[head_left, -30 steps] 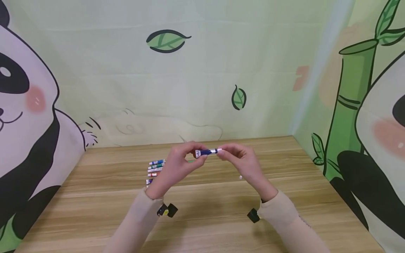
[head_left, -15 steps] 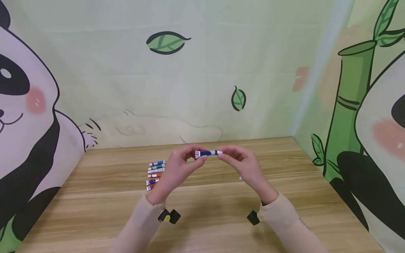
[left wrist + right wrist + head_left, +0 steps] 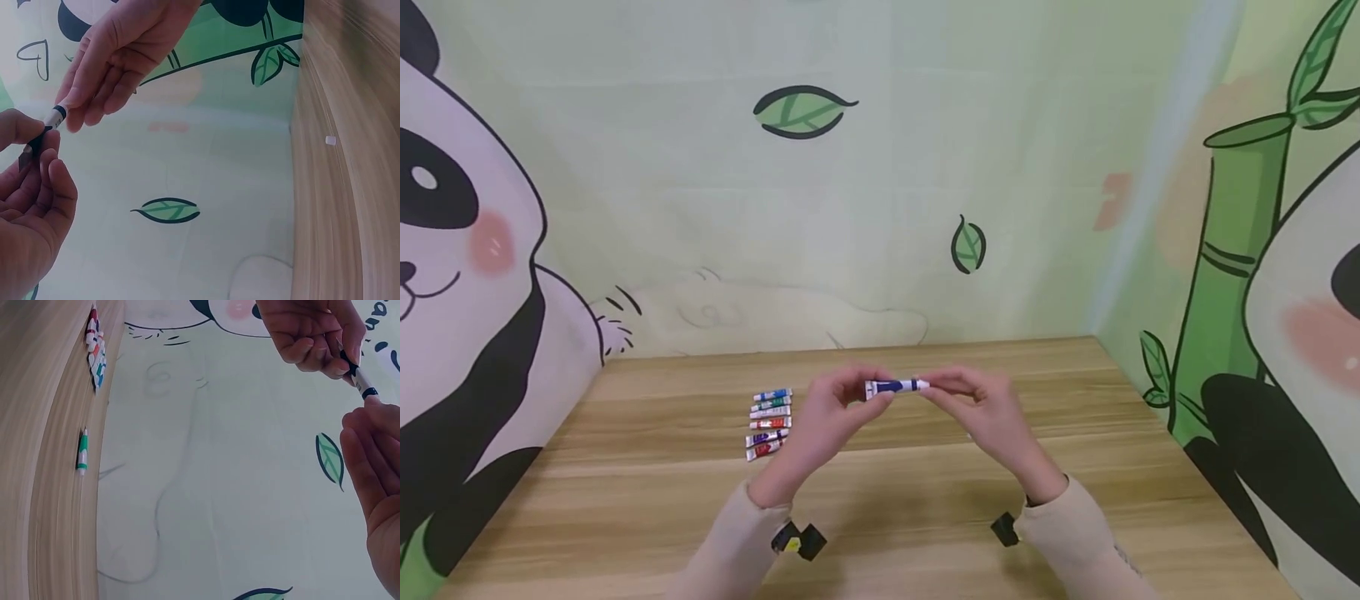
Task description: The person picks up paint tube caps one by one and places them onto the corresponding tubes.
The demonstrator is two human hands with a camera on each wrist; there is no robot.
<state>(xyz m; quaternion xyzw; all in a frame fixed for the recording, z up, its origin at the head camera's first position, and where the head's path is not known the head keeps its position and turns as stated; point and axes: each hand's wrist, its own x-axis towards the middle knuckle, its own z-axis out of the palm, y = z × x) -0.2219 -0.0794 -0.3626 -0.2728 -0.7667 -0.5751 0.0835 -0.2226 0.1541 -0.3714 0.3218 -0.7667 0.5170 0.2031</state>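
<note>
A small dark blue and white paint tube (image 3: 891,387) is held level above the table between both hands. My left hand (image 3: 827,421) pinches its flat tail end between thumb and fingers. At the other end, the fingertips of my right hand (image 3: 996,417) pinch the white cap, which they partly hide. The left wrist view shows the same tube (image 3: 55,117) slanting between the two hands. A small white cap (image 3: 330,140) lies loose on the table; in the head view the right hand nearly covers it.
Several paint tubes (image 3: 770,423) in different colours lie in a row left of my left hand. A green and white tube (image 3: 83,452) lies apart on the wooden table (image 3: 895,517), hidden from the head view. A printed cloth wall (image 3: 880,208) rises behind the table.
The head view has tilted up a little, so everything sits lower in it. My right fingertips have shifted slightly along the cap, and more of the tube's front end shows.
</note>
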